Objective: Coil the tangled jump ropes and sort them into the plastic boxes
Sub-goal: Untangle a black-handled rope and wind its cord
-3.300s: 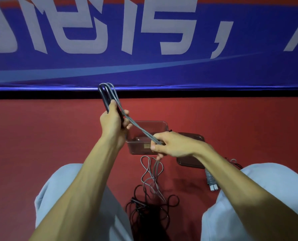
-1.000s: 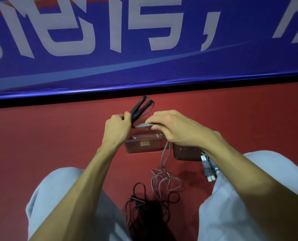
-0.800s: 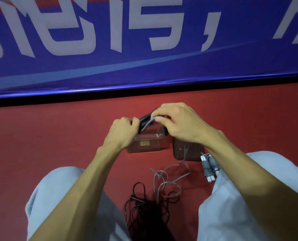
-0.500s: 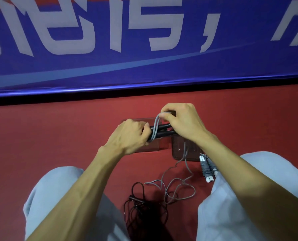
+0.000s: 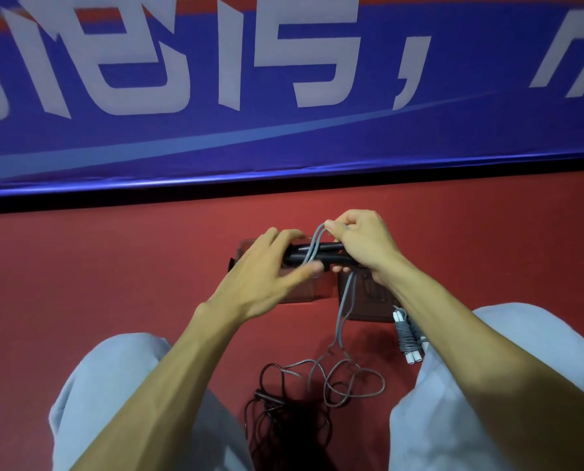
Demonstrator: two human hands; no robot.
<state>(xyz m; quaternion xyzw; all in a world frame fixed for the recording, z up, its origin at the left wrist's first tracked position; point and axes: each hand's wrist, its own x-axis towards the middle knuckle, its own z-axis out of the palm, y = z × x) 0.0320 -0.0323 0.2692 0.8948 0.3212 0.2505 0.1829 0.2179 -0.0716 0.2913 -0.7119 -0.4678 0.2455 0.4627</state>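
I hold a jump rope's two black handles [image 5: 321, 257] level above the boxes. My left hand [image 5: 267, 266] grips their left end, fingers spread over them. My right hand [image 5: 358, 246] pinches the grey cord [image 5: 343, 311] and draws a loop over the handles. The cord's slack hangs down to loose loops on the red floor. A tangled black rope [image 5: 284, 413] lies between my knees. A wound grey rope with white handle tips [image 5: 408, 338] rests by my right knee. Two clear plastic boxes [image 5: 297, 290] sit under my hands, the right box [image 5: 365, 304] partly hidden.
A blue banner with white lettering [image 5: 284, 96] stands along the far edge of the red floor [image 5: 96, 266]. My knees in light grey trousers [image 5: 120, 385] frame the ropes on both sides.
The right hand has carried the grey cord round the handles, which turned from upright to level. The left hand's fingers have loosened and spread. The slack on the floor has shortened.
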